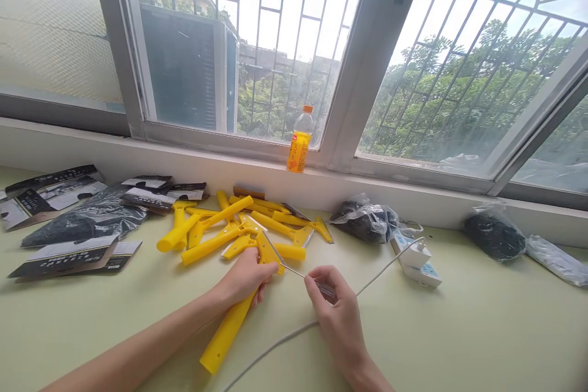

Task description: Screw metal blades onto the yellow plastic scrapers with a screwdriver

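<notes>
My left hand (248, 275) is closed around the neck of a yellow scraper (229, 332), whose long handle slants down toward me. A metal blade edge shows at the scraper's head. In my right hand (334, 312) is a screwdriver (294, 271), gripped by its clear handle, which the fingers partly hide. Its thin shaft points left and meets the scraper's head. Just beyond my left hand lies a heap of several more yellow scrapers (215, 244), overlapping one another.
Black-and-white cardboard packaging (64, 257) and a black plastic-wrapped bundle (92, 214) lie at left. Two more wrapped bundles, a near one (365, 220) and a far one (493, 236), sit right. A power strip (416, 260) trails a cable (386, 266). An orange drink bottle (299, 147) stands on the sill.
</notes>
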Demonstrator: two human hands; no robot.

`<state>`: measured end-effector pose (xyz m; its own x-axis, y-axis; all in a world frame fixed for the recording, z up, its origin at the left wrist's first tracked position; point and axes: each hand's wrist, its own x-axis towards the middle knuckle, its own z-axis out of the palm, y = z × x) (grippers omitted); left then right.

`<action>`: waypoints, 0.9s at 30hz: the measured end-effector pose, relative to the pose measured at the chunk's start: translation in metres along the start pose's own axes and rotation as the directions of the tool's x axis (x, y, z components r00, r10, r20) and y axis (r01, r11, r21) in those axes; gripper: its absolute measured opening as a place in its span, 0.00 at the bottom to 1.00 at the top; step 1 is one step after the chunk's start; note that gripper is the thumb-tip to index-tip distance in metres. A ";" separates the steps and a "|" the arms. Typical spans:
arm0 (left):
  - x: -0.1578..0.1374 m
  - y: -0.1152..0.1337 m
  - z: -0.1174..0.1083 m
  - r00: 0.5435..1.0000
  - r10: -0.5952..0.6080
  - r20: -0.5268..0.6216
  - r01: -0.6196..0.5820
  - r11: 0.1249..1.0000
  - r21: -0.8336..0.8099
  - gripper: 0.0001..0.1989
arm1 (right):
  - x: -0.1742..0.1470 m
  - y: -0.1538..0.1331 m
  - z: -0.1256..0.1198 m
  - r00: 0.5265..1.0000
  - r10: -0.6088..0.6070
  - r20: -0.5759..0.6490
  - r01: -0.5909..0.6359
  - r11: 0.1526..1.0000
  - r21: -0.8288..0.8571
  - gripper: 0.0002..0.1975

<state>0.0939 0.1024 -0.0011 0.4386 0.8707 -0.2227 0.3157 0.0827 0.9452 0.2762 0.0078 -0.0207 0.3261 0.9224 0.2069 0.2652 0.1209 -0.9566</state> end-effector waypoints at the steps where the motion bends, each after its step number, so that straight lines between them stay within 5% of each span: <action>1: 0.000 -0.001 0.000 1.000 0.007 0.003 -0.007 1.000 0.005 0.08 | 0.000 0.000 0.000 1.000 -0.002 -0.002 0.002 1.000 0.002 0.21; 9: -0.004 0.008 -0.008 0.996 0.071 -0.053 -0.058 0.973 0.222 0.08 | 0.000 -0.001 0.000 0.999 0.027 -0.018 -0.026 1.000 0.009 0.22; 15: -0.011 0.015 -0.005 0.944 0.317 -0.089 -0.191 0.748 0.636 0.03 | 0.000 -0.001 0.000 0.999 0.038 -0.021 -0.038 0.999 0.010 0.23; 27: -0.021 0.017 0.009 0.963 0.264 -0.047 -0.109 0.549 0.829 0.04 | 0.000 0.001 -0.001 0.999 0.046 -0.016 -0.046 0.999 -0.008 0.23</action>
<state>0.0972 0.0810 0.0179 0.4659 0.8836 0.0462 0.8226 -0.4518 0.3453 0.2770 0.0080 -0.0211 0.3523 0.9210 0.1662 0.2571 0.0755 -0.9634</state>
